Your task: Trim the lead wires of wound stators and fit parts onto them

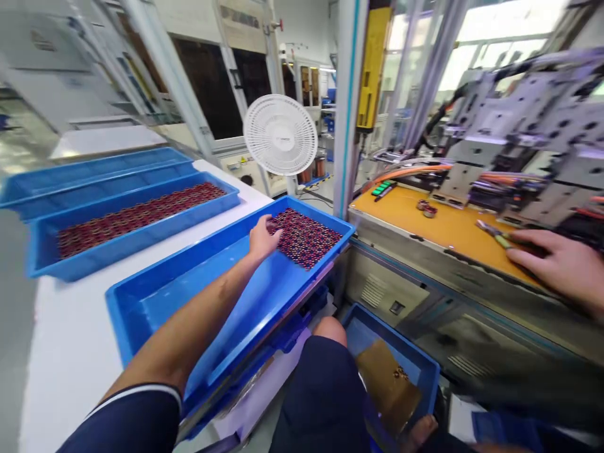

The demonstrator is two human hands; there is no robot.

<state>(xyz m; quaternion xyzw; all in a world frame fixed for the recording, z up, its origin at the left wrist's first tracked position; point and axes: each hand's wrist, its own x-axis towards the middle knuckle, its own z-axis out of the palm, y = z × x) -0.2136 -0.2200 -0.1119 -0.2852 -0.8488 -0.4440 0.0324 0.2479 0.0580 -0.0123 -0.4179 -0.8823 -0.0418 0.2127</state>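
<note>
My left hand [264,238] reaches into a long blue tray [207,270], its fingers curled and its thumb bent at the edge of a packed block of small dark red parts [309,238]. Something dark shows between fingers and thumb, too small to name. My right hand [557,258], blurred, is over the orange work surface [443,233] of the machine. Its thumb and finger close on the end of a slim tool with a green-yellow handle [495,236]. A few reddish, coppery ring-shaped parts [427,208] lie farther back on that surface.
On the white table [70,333] at left are another blue tray [136,220] of red parts and a further blue tray [99,179]. A white fan [282,135] stands behind. Machine units [481,138] rise at right. A blue bin [391,365] with cardboard sits below, beside my knee.
</note>
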